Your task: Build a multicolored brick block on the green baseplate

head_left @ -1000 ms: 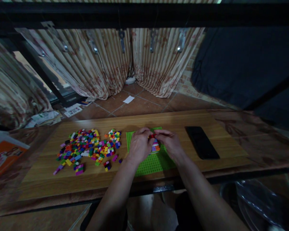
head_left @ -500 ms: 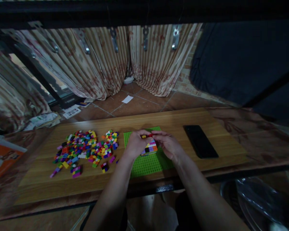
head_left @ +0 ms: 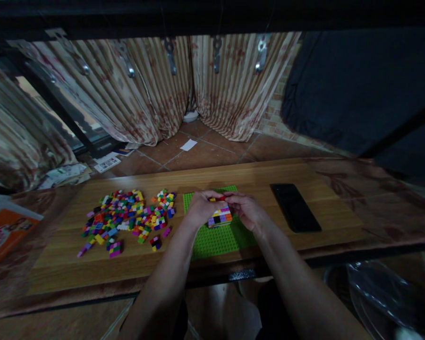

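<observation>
A small multicoloured block build [head_left: 220,216] stands on a green studded baseplate [head_left: 219,238] in the middle of the wooden table [head_left: 262,177]. My left hand [head_left: 200,208] and my right hand [head_left: 245,208] meet over its top, fingers curled. Both pinch a small red and yellow brick [head_left: 216,199] at the build's upper edge. A heap of loose coloured bricks [head_left: 127,216] lies to the left of my left hand.
A black phone [head_left: 294,207] lies on the table to the right of the baseplate. An orange box [head_left: 3,231] sits at the far left. Striped curtains [head_left: 184,85] hang behind, above a tiled floor with papers [head_left: 71,171]. A clear plastic bag [head_left: 382,293] is at the lower right.
Both hands have drawn slightly apart and back, so more of the block build's front shows. The view shifted a little; nothing else on the table moved.
</observation>
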The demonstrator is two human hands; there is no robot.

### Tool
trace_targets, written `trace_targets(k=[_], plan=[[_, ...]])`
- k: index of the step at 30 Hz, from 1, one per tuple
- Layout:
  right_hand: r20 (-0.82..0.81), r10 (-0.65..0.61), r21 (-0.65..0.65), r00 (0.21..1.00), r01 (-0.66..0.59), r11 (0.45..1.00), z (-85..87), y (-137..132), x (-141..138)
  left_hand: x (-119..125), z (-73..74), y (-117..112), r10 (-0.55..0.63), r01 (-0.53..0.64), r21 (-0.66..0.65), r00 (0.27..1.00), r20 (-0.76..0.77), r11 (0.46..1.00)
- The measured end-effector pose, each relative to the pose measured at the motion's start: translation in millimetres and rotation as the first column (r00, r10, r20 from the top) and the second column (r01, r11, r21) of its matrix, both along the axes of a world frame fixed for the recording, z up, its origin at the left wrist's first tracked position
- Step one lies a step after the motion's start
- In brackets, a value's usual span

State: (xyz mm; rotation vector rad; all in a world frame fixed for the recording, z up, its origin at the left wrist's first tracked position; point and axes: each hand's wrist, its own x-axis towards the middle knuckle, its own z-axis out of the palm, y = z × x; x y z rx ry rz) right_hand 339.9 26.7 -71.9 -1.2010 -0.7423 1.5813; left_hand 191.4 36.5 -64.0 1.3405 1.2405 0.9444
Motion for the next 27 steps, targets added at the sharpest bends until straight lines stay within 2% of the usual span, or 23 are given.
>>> trace_targets(k=[7, 14, 17, 19, 21, 23, 25, 27], plan=[[0.048, 0.011, 0.029, 0.999, -0.013, 0.999, -1.5, 0, 0, 0, 0.6, -1, -0.012, 0.012, 0.009, 1.000, -0.018, 1.000], [0.015, 0.026, 0.039, 1.000, -0.026, 0.999, 0.5, -4, 4, -2, -1.0, -8, -0.065, 0.076, 0.117, 0.994, -0.093, 0.990], [0.006, -0.036, 0.031, 0.999, 0.036, 0.999, 4.3, -5, 7, -8, 2.8, -11, -0.058, 0.064, 0.125, 0.997, -0.051, 0.990], [0.020, -0.139, 0.057, 0.990, 0.137, 0.989, 5.3, -3, 8, -18, 8.9, -13, -0.014, 0.016, 0.123, 1.000, -0.014, 0.992], [0.042, -0.264, 0.123, 0.964, 0.257, 0.959, 6.0, -1, 7, -31, 16.8, -14, 0.050, -0.053, 0.120, 0.998, 0.027, 0.991], [0.064, -0.399, 0.240, 0.915, 0.374, 0.896, 8.1, 0, 4, -48, 24.3, -15, 0.147, -0.154, 0.126, 0.987, 0.060, 0.980], [0.087, -0.529, 0.396, 0.844, 0.458, 0.796, 12.9, -1, -2, -66, 28.8, -16, 0.258, -0.269, 0.139, 0.962, 0.091, 0.953], [0.121, -0.638, 0.556, 0.761, 0.481, 0.679, 20.2, -8, -11, -83, 29.8, -16, 0.357, -0.373, 0.136, 0.925, 0.128, 0.918]])
